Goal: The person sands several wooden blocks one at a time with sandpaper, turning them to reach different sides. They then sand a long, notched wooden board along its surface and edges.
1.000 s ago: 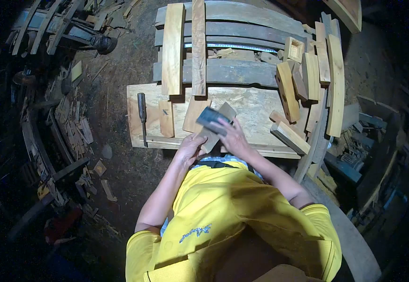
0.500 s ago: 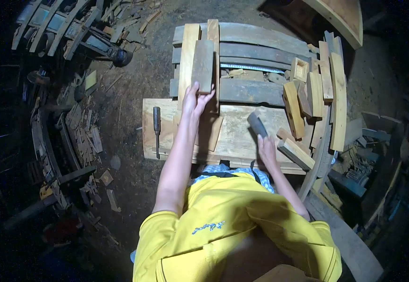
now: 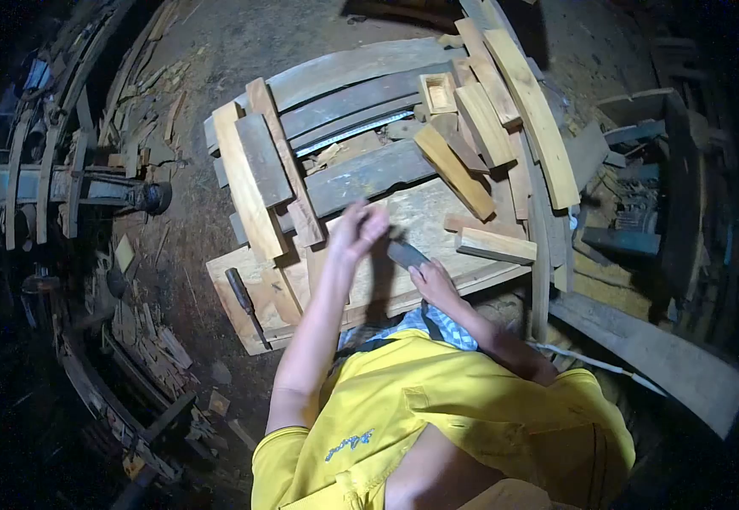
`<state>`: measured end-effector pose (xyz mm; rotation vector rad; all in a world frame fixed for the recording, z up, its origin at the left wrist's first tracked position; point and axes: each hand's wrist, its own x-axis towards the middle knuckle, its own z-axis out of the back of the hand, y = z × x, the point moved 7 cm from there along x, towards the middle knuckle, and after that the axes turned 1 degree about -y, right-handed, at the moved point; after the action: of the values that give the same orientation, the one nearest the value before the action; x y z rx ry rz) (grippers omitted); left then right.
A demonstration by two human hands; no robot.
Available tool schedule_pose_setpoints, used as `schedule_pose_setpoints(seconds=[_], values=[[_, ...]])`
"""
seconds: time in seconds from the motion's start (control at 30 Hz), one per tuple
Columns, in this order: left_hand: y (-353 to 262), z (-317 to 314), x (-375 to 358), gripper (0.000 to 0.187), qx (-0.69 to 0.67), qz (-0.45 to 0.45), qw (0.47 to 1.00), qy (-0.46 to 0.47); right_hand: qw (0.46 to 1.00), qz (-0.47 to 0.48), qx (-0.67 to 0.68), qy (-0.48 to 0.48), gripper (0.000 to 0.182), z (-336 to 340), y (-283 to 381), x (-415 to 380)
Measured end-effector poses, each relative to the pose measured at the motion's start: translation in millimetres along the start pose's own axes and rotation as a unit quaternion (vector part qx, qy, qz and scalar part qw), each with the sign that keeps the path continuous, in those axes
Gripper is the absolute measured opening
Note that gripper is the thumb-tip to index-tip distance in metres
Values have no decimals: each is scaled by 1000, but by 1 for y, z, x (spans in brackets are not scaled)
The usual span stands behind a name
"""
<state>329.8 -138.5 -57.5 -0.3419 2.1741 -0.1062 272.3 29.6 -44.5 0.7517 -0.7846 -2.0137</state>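
Note:
In my right hand (image 3: 437,287) is a short, flat, dark grey piece (image 3: 406,253), gripped at its near end above the pale workboard (image 3: 399,212). Its kind I cannot make out. My left hand (image 3: 361,231) hovers above the board to the left of that piece, fingers loosely bent and nothing visible in them. A grey rectangular block (image 3: 263,159) lies beyond my left hand on a light wooden bar (image 3: 246,183), beside a narrower brown bar (image 3: 284,161). Left of my left forearm, a dark-handled tool with a long metal shaft (image 3: 244,302) rests on the board.
Grey planks (image 3: 361,178) form the bench top, with a gap holding chips. Cut wooden pieces (image 3: 454,172), a small hollowed block (image 3: 437,92) and a long curved piece (image 3: 532,119) sit at the right. Wood scraps (image 3: 161,340) litter the floor at left.
My left hand has let go of the grey block and drawn back toward the right hand. The flat grey piece has come nearer my body. The whole view has turned and shifted.

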Motion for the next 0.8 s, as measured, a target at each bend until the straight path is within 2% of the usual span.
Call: schedule_pose_setpoints(seconds=[0.03,0.1,0.13,0.17,0.23,0.3,0.33,0.37,0.4,0.43,0.5,0.57,0.6,0.63,0.73,0.8], values=[[22,-16,5,27,69,14,997,25,1000,28,11,5,33,-3,1,2],[72,-23,46,31,94,118,988,43,997,70,44,-8,18,-2,11,9],[85,-36,52,33,131,102,986,31,997,23,63,31,16,-9,6,11],[97,-51,58,34,167,86,982,19,994,-24,81,71,17,-15,1,11],[128,-65,85,36,207,108,972,-19,993,30,63,95,31,-6,19,13],[157,-83,100,28,217,121,968,-13,996,81,18,44,38,-23,4,10],[174,-100,97,21,246,140,958,41,976,-76,138,149,43,-13,5,6],[194,-121,94,20,249,153,951,99,971,-98,109,188,44,-23,-7,-1],[186,-153,64,22,316,103,939,91,972,-97,107,186,44,-18,-19,1],[201,-164,78,22,359,88,921,123,974,-91,98,181,44,-16,-28,6],[203,-192,77,29,255,113,960,-9,978,-81,76,174,43,-13,-48,18],[205,-203,117,42,137,103,985,-6,982,-70,51,170,43,-5,-68,26],[217,-195,161,56,122,106,986,51,983,-64,41,169,42,-2,-77,29],[215,-196,169,66,77,77,994,-12,983,-59,31,169,42,0,-85,33],[227,-199,174,74,52,60,997,-10,984,-50,10,169,41,0,-105,32],[230,-198,175,80,-79,57,995,-31,985,-44,-5,167,40,1,-115,32]])
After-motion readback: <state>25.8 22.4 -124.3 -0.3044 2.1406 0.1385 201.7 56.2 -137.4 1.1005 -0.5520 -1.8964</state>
